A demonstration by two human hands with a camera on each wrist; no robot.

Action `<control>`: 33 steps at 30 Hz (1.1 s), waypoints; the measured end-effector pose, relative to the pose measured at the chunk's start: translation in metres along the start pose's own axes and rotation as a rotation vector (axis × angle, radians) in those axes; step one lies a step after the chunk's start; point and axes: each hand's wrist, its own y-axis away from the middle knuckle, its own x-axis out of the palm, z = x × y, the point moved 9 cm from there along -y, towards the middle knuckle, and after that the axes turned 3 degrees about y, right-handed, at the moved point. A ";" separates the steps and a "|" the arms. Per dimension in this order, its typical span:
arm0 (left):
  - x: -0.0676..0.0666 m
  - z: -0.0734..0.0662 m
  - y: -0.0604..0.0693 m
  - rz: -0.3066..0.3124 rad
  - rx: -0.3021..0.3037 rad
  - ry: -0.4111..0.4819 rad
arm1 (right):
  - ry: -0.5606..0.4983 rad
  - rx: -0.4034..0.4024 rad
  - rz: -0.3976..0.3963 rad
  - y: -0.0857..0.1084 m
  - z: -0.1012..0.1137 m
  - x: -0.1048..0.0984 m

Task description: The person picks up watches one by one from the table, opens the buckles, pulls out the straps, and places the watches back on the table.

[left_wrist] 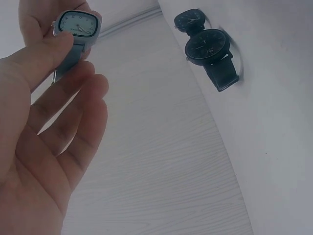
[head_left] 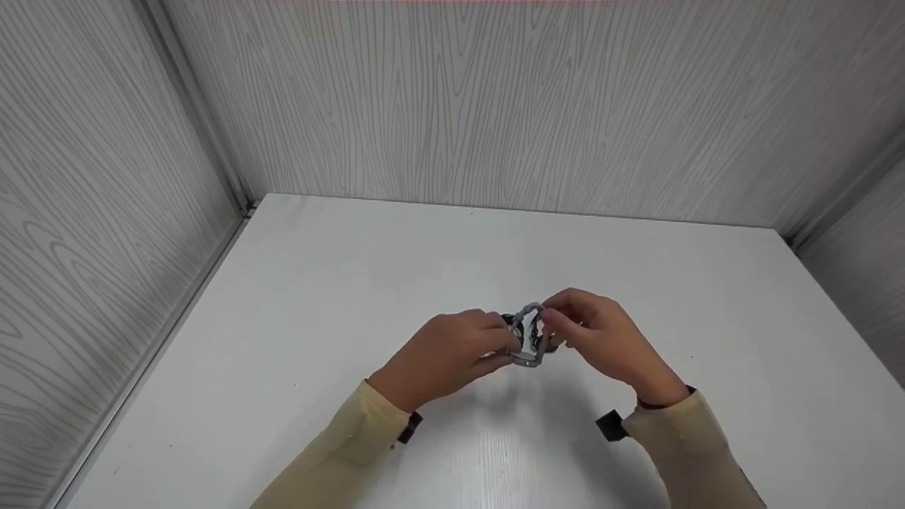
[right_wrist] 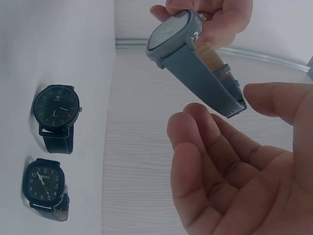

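A grey wristwatch (head_left: 527,362) with a pale, rounded-rectangular dial is raised above the table, its strap bent into a loop. My left hand (head_left: 459,350) grips it by the case; in the left wrist view the thumb lies against the dial's lower edge of this watch (left_wrist: 80,24). From the other side, my right hand (head_left: 601,332) pinches the strap between thumb and forefinger. The right wrist view shows the thumb at the strap end of the grey watch (right_wrist: 203,81), the other fingers curved below. How the forefinger lies is partly hidden there.
Two dark watches lie on the white table (head_left: 353,268): a round one (right_wrist: 56,106) and a squarish one (right_wrist: 44,183). The hands partly hide them in the head view. Wood-grain panels (head_left: 452,106) stand behind the table and at both sides.
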 end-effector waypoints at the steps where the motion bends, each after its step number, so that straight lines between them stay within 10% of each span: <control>1: 0.000 0.000 0.000 -0.003 -0.002 -0.002 | -0.002 -0.001 -0.001 0.000 0.000 0.000; 22: -0.012 0.004 0.002 -0.018 -0.004 0.091 | 0.026 -0.043 -0.013 -0.003 0.005 -0.002; 33: -0.022 0.029 0.003 -0.109 -0.364 0.329 | 0.068 -0.044 -0.023 -0.001 0.000 -0.006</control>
